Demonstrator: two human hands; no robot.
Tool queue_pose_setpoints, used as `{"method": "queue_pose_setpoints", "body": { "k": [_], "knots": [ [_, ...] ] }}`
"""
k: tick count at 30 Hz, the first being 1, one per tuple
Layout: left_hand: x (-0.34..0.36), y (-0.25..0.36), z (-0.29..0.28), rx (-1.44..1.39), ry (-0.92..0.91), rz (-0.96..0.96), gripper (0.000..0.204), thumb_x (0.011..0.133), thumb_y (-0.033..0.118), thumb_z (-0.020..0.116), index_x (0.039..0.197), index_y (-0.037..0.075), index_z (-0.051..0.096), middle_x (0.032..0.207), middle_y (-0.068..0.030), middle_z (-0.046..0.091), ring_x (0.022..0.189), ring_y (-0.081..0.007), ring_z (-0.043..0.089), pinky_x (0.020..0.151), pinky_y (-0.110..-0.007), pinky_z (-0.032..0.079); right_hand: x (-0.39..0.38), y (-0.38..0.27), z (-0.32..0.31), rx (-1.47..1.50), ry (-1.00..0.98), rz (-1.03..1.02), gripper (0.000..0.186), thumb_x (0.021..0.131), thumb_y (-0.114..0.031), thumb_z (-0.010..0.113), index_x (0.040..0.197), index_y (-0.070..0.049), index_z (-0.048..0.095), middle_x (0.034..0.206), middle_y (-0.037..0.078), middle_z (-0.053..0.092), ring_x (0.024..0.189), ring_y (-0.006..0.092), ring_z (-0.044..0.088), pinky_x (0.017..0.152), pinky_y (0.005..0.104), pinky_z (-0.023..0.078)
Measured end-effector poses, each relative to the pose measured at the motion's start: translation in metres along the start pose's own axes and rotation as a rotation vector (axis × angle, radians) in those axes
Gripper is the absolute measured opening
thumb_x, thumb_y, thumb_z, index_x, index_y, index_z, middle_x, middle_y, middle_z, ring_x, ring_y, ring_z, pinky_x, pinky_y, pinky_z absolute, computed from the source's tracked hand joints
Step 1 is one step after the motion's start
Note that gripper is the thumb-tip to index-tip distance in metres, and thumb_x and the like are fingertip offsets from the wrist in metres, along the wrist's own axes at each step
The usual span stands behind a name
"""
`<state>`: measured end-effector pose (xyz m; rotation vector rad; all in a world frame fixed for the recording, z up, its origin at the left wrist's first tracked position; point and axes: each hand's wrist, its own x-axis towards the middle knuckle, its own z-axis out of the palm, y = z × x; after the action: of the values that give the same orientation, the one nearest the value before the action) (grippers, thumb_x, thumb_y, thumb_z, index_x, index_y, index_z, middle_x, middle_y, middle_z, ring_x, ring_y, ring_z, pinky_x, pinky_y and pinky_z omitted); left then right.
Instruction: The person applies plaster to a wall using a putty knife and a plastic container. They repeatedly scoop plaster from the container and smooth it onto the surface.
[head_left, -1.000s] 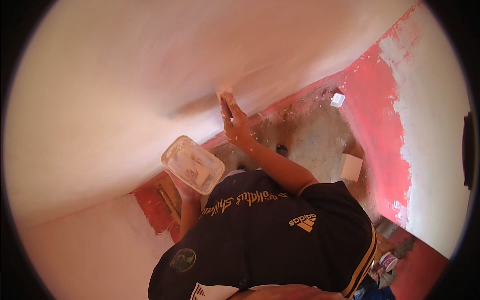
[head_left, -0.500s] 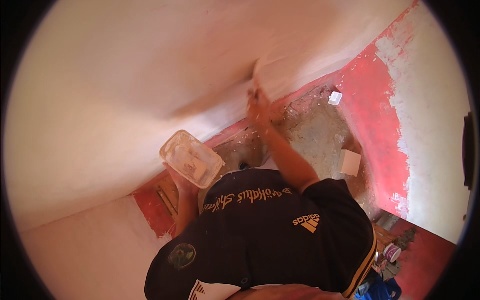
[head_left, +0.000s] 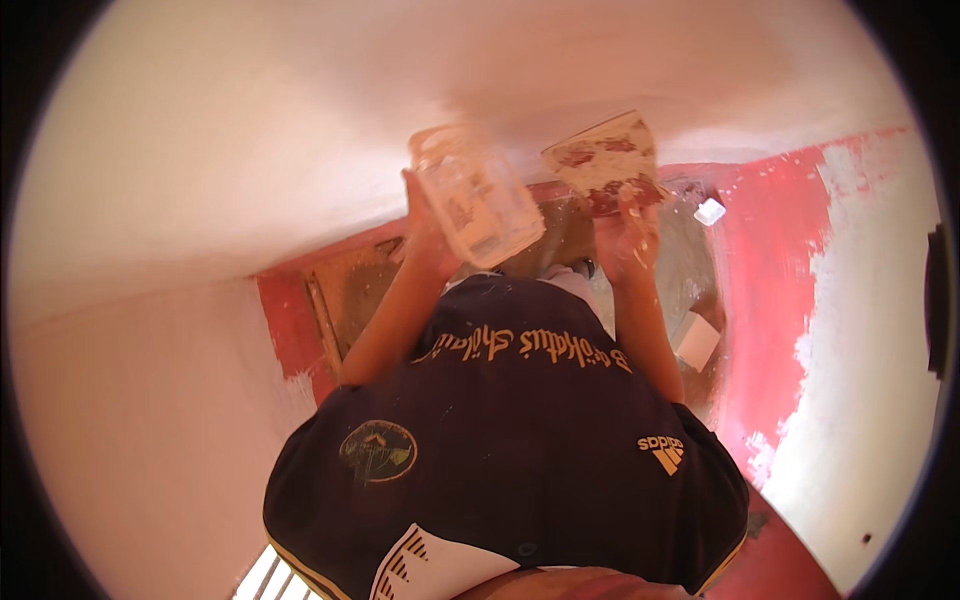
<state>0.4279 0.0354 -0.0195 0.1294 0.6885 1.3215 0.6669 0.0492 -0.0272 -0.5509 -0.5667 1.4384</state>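
My left hand (head_left: 428,238) grips a clear rectangular plastic tub (head_left: 500,225) by its side. Pale filler is smeared over the inside of the tub, which is tilted and slightly blurred. In my right hand (head_left: 630,245) is a wide putty knife (head_left: 608,155), its blade pointing up and away from me. Pale filler coats much of the blade, with reddish patches showing through. The putty knife is just right of the tub, with a gap between them. Beyond both stands a pale, smooth-coated wall (head_left: 300,130); whether the blade touches it I cannot tell.
A red band (head_left: 775,230) runs along the right wall, with ragged pale filler above it. On the floor at the right are a small white container (head_left: 709,211) and a pale box (head_left: 697,342). Long thin sticks (head_left: 322,320) lean in the left corner.
My right hand has drawn back from the wall toward the tub, and the putty knife now shows its coated blade. My left hand has moved the tub up and to the right.
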Motion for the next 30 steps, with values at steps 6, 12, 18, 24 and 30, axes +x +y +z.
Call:
{"method": "queue_pose_setpoints", "body": {
  "k": [6,12,18,24,30],
  "knots": [
    [-0.001,0.005,0.024,-0.097,-0.054,-0.002,0.086,0.093,0.077,0.02,0.149,0.013,0.033,0.142,-0.0128,0.048,0.129,-0.0323,0.049,0.105,-0.055,0.043,-0.012,-0.014,0.013,-0.578,-0.395,-0.323,0.028,0.096,0.001,0.053,0.122,0.0,0.063,0.122,0.014,0.064,0.112,0.0294,0.062,0.096,0.0393,0.05],
    [-0.021,0.01,0.037,-0.197,-0.104,0.066,0.073,0.096,0.071,0.029,0.144,0.017,0.041,0.136,-0.0088,0.052,0.121,-0.0298,0.055,0.099,-0.052,0.049,-0.014,-0.017,0.037,-1.139,-0.556,-0.504,0.032,0.082,0.004,0.061,0.112,0.001,0.07,0.114,0.017,0.07,0.111,0.0341,0.064,0.094,0.038,0.052],
    [-0.045,0.011,0.039,0.06,-0.006,0.178,0.085,0.093,0.076,0.019,0.15,0.013,0.031,0.142,-0.0125,0.047,0.128,-0.0323,0.049,0.104,-0.052,0.045,-0.01,-0.012,0.024,-1.354,-0.657,-0.564,0.032,0.087,-0.002,0.058,0.118,-0.002,0.068,0.116,0.017,0.069,0.108,0.0339,0.065,0.093,0.0398,0.052],
    [-0.052,0.001,0.029,-0.175,-0.154,0.217,0.084,0.094,0.075,0.022,0.15,0.012,0.031,0.141,-0.0133,0.047,0.128,-0.0324,0.049,0.105,-0.052,0.044,-0.017,-0.034,0.011,-1.37,-0.438,-0.368,0.027,0.09,-0.003,0.055,0.114,0.002,0.067,0.114,0.018,0.069,0.104,0.0329,0.066,0.088,0.0393,0.053],
    [-0.045,-0.013,0.018,-0.169,-0.006,0.254,0.087,0.093,0.076,0.022,0.15,0.011,0.03,0.142,-0.0137,0.047,0.129,-0.0327,0.049,0.104,-0.052,0.044,-0.039,-0.038,0.024,-1.185,-0.736,-0.543,0.031,0.086,0.0,0.059,0.116,-0.001,0.068,0.115,0.016,0.069,0.102,0.0342,0.065,0.09,0.039,0.053]
  ]
}}
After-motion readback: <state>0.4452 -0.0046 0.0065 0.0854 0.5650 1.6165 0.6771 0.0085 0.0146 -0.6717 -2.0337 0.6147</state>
